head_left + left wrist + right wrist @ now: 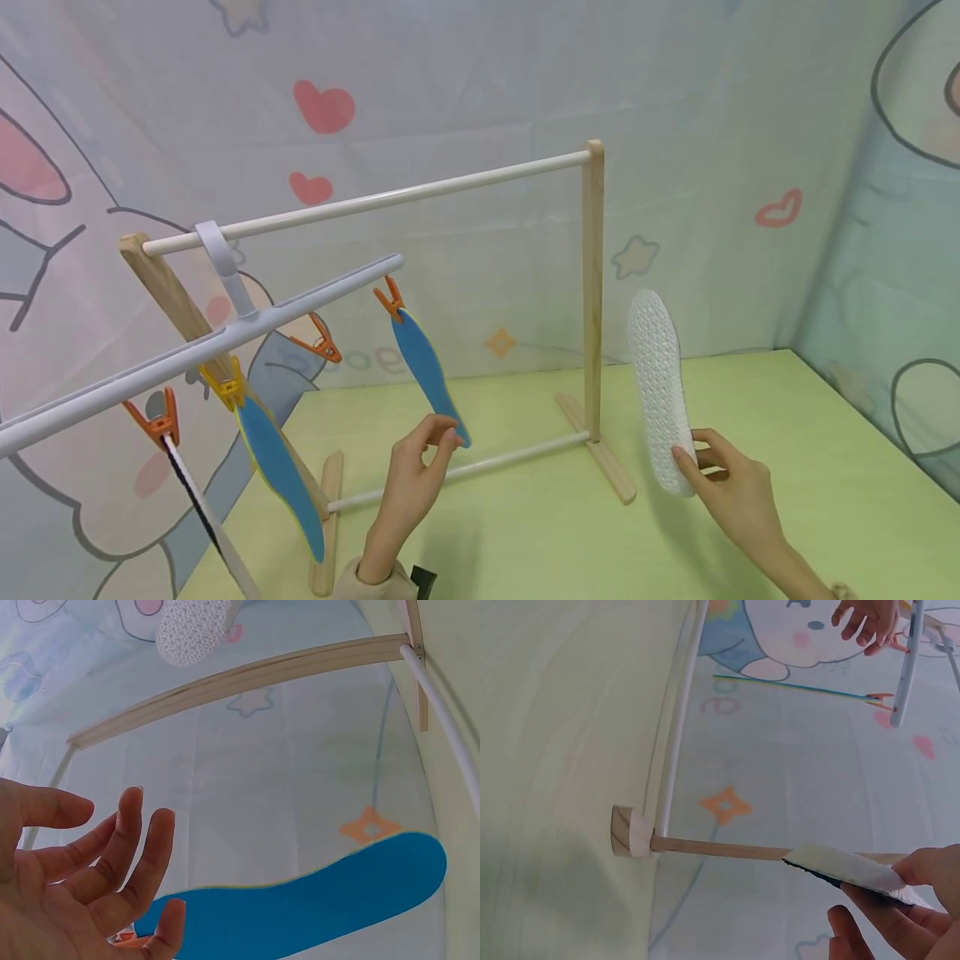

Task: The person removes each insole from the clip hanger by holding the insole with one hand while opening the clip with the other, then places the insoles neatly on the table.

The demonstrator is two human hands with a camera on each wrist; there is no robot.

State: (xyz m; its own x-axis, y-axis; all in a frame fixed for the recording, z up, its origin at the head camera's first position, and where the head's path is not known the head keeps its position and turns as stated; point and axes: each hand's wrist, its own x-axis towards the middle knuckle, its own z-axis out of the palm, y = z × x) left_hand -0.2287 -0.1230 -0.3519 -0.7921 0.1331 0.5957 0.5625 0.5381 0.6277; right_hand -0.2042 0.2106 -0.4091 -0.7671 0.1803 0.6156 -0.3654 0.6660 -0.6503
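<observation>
A white, bumpy-textured insole (658, 383) stands nearly upright in my right hand (738, 500), pinched near its lower end between thumb and fingers. Its dark underside shows in the right wrist view. My left hand (420, 471) has loosely bent fingers with nothing between them; in the head view it overlaps the low tip of a blue insole (423, 362). That insole hangs from an orange clip (392, 300) on a white hanger bar (315, 304). Farther left, a yellow clip (227, 385) holds another blue insole (281, 471), and an orange clip (159, 421) holds a white-and-black insole (202, 508).
An orange clip (321, 342) on the bar holds nothing. The bar's hook (219, 250) hangs on the white rod (405, 196) of a wooden rack (592, 292), which stands on a light green table (750, 408). A cartoon-printed cloth (480, 92) backs the scene.
</observation>
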